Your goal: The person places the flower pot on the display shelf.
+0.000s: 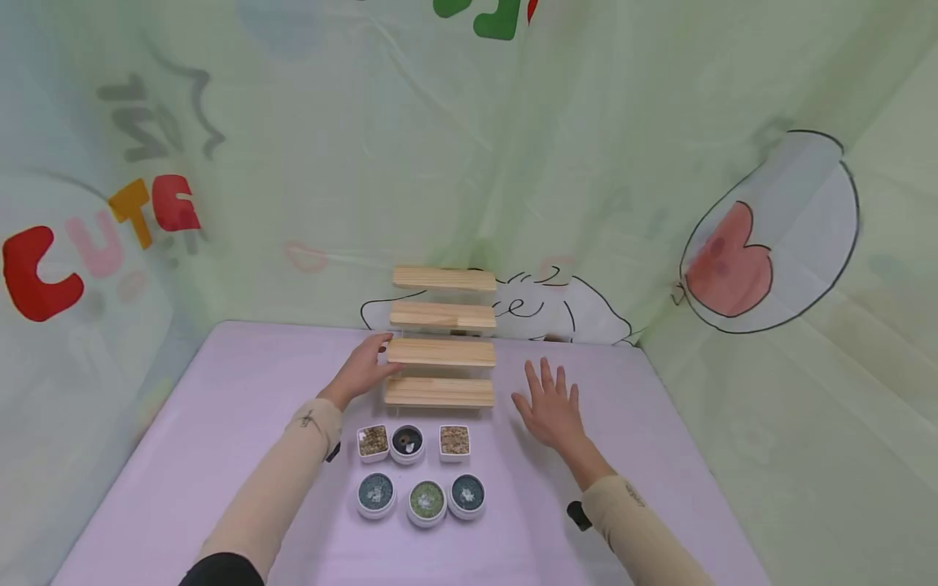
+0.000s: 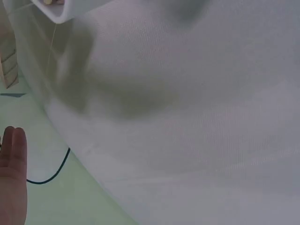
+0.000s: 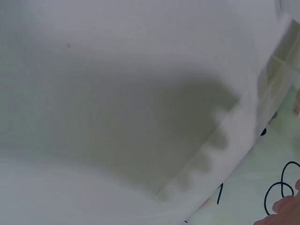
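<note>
A stepped wooden display stand [image 1: 442, 352] with several slatted tiers stands at the back of the table. My left hand [image 1: 364, 370] is at the left end of one of its lower tiers, thumb and fingertips right by the board's edge. In the left wrist view, the fingers [image 2: 18, 145] of this hand are straight, and part of the stand [image 2: 8, 61] shows above them. My right hand [image 1: 553, 409] is held to the right of the stand, fingers spread and holding nothing. Its fingers [image 3: 283, 208] barely enter the right wrist view.
Before the stand sit two square white pots of gravel [image 1: 373, 442] [image 1: 454, 440] and a round dark-filled pot [image 1: 407, 441]. Nearer are two round blue-grey-topped pots [image 1: 376, 491] [image 1: 466, 493] and a green-topped one [image 1: 427, 500]. Printed curtains [image 1: 352, 163] surround the pale table [image 1: 249, 391].
</note>
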`<state>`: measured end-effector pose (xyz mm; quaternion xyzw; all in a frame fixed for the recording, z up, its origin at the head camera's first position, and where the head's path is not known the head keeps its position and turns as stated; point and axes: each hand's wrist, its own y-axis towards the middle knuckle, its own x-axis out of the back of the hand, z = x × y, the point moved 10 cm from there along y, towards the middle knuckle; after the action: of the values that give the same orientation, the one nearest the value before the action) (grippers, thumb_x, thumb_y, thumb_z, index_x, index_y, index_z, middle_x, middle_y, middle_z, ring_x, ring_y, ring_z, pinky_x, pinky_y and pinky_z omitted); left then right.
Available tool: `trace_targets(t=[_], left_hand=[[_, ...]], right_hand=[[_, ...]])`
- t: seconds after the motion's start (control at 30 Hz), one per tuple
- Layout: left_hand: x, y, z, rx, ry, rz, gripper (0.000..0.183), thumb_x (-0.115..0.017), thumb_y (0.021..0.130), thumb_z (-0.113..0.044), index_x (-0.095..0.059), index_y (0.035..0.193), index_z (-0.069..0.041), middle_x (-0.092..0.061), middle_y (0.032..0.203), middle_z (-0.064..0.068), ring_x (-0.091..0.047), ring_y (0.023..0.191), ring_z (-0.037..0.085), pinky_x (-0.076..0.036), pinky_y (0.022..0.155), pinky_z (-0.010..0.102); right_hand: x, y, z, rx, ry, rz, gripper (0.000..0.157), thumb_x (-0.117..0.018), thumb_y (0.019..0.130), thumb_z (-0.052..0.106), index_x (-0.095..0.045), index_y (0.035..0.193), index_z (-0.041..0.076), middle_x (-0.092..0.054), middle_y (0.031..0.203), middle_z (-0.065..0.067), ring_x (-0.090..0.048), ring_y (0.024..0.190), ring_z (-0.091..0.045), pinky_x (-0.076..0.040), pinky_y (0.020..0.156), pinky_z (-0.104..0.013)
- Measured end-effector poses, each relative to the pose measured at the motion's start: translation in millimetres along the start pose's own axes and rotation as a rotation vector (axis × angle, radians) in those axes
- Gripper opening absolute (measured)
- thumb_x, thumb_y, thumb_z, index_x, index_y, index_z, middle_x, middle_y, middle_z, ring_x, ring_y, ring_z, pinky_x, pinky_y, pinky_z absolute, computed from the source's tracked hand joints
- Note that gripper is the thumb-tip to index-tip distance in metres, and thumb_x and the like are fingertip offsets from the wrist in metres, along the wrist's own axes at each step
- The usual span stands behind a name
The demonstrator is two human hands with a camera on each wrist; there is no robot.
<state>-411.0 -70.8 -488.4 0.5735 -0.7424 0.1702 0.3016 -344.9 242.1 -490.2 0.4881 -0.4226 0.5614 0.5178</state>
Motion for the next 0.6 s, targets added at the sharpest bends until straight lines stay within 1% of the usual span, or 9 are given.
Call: trace_targets(t=[0.1,0.27,0.37,0.47,0.6], left_hand=[[-1.9,-0.8,1.5,0.009,-0.037,0.003,0.071,-0.071,0.092,-0.022,-0.035,0.146,0.006,-0.039,0.147,0.026,-0.048,0.127,0.041,-0.045,0.106,0.05],[-2.7,-1.9,3.7,0.012,-0.065,0.009,0.071,-0.069,0.093,-0.023,-0.034,0.148,0.005,-0.039,0.148,0.025,-0.048,0.127,0.039,-0.047,0.106,0.047],[-2.2,-2.4,4.2,0.014,-0.076,0.012,0.071,-0.069,0.093,-0.023,-0.034,0.148,0.005,-0.04,0.147,0.025,-0.049,0.126,0.038,-0.047,0.105,0.046],[-2.3,-2.3,5.1,0.019,-0.1,0.016,0.07,-0.07,0.093,-0.021,-0.034,0.148,0.004,-0.041,0.146,0.024,-0.05,0.126,0.038,-0.049,0.104,0.046],[-3.8,-0.9,7.8,0.028,-0.148,0.017,0.07,-0.07,0.092,-0.02,-0.035,0.148,0.004,-0.043,0.145,0.023,-0.05,0.127,0.037,-0.049,0.104,0.043]], right_hand=[[-2.6,-5,5,0.017,0.006,-0.001,0.069,-0.042,0.102,0.045,-0.022,0.156,0.007,-0.012,0.16,-0.024,-0.008,0.144,-0.051,-0.012,0.113,-0.072],[-12.2,-15,18,0.058,0.033,0.021,0.07,-0.044,0.102,0.045,-0.022,0.156,0.007,-0.011,0.16,-0.023,-0.007,0.144,-0.05,-0.014,0.114,-0.071],[-16.6,-25,30,0.107,0.065,0.021,0.07,-0.05,0.101,0.042,-0.025,0.155,0.005,-0.015,0.16,-0.024,-0.011,0.144,-0.05,-0.02,0.112,-0.071],[-19.0,-36,43,0.152,0.149,0.023,0.068,-0.055,0.1,0.037,-0.029,0.154,0.004,-0.019,0.159,-0.024,-0.016,0.143,-0.05,-0.025,0.112,-0.069],[-19.1,-54,57,0.187,0.335,0.042,0.067,-0.06,0.098,0.03,-0.032,0.152,0.004,-0.025,0.157,-0.022,-0.024,0.143,-0.043,-0.028,0.114,-0.062]])
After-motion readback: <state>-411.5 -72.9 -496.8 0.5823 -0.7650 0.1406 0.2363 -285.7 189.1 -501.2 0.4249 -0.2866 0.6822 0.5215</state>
